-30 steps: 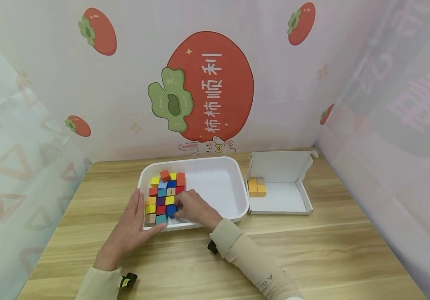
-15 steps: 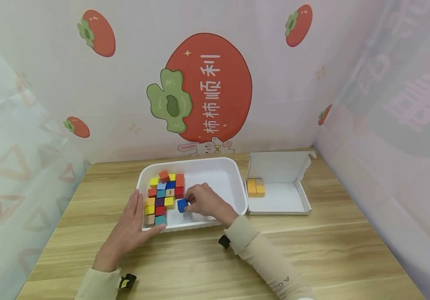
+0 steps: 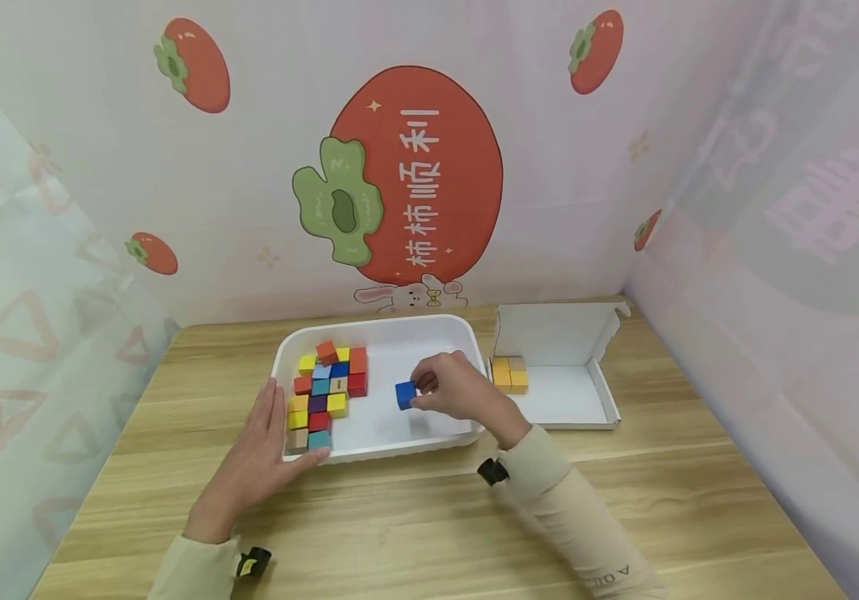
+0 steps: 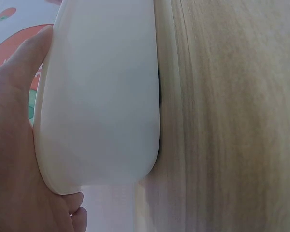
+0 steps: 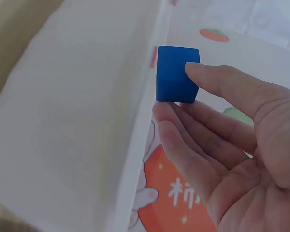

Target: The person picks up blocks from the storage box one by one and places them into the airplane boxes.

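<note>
My right hand (image 3: pixel 453 392) pinches a blue cube (image 3: pixel 405 394) between thumb and fingertips, lifted above the right half of the white tray (image 3: pixel 429 329). In the right wrist view the blue cube (image 5: pixel 176 74) sits at my fingertips (image 5: pixel 195 70) over the tray's white inside. My left hand (image 3: pixel 257 454) lies flat with straight fingers against the tray's front left corner; the left wrist view shows that palm (image 4: pixel 14 159) pressed on the tray's white wall (image 4: pixel 104 96). Several coloured cubes (image 3: pixel 327 385) are packed in the tray's left part, one red cube (image 3: pixel 327 351) on top.
An open white cardboard box (image 3: pixel 560 371) stands right of the tray, with yellow and tan cubes (image 3: pixel 512 375) in its left corner. The wooden table (image 3: pixel 429 517) is walled by printed sheets behind and on both sides.
My right hand took the blue cube out of the packed group at the tray's front left, lifted it and carried it right across the tray. The left hand stayed put.
</note>
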Tool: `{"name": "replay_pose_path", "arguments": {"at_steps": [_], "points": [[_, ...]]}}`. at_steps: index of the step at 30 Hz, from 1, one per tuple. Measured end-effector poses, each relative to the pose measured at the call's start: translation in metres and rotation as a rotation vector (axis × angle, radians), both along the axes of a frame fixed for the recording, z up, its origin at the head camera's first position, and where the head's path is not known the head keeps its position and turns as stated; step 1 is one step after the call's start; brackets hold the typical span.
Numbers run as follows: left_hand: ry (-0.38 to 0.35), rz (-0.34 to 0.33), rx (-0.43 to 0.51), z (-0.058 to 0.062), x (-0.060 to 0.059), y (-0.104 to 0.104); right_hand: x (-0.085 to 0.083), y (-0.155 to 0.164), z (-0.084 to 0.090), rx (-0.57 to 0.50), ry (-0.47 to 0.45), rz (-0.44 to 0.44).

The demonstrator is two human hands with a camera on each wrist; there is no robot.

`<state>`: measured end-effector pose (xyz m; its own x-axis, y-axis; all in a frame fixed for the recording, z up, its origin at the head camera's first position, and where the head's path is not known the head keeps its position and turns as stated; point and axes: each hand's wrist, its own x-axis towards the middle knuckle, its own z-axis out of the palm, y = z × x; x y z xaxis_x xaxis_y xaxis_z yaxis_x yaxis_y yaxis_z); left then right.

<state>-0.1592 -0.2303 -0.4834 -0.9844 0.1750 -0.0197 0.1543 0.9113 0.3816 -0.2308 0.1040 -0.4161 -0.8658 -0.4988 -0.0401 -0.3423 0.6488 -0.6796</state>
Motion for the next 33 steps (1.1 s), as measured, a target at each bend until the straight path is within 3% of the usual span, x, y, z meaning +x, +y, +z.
{"name": "replay_pose_path", "arguments": {"at_steps": [11, 18, 25, 33], "points": [[0.001, -0.003, 0.0, 0.0, 0.0, -0.001, 0.004, 0.064, 0.018, -0.013, 0.068, -0.05], [0.008, -0.009, 0.001, -0.001, -0.001, -0.002, 0.008, 0.103, 0.02, -0.033, 0.119, -0.071], [0.007, -0.007, 0.003, -0.002, -0.001, -0.002, 0.007, 0.133, 0.005, -0.032, 0.126, -0.103], [0.011, -0.005, 0.009, -0.002, 0.0, -0.002, 0.002, 0.149, -0.025, -0.013, 0.062, -0.168]]}}
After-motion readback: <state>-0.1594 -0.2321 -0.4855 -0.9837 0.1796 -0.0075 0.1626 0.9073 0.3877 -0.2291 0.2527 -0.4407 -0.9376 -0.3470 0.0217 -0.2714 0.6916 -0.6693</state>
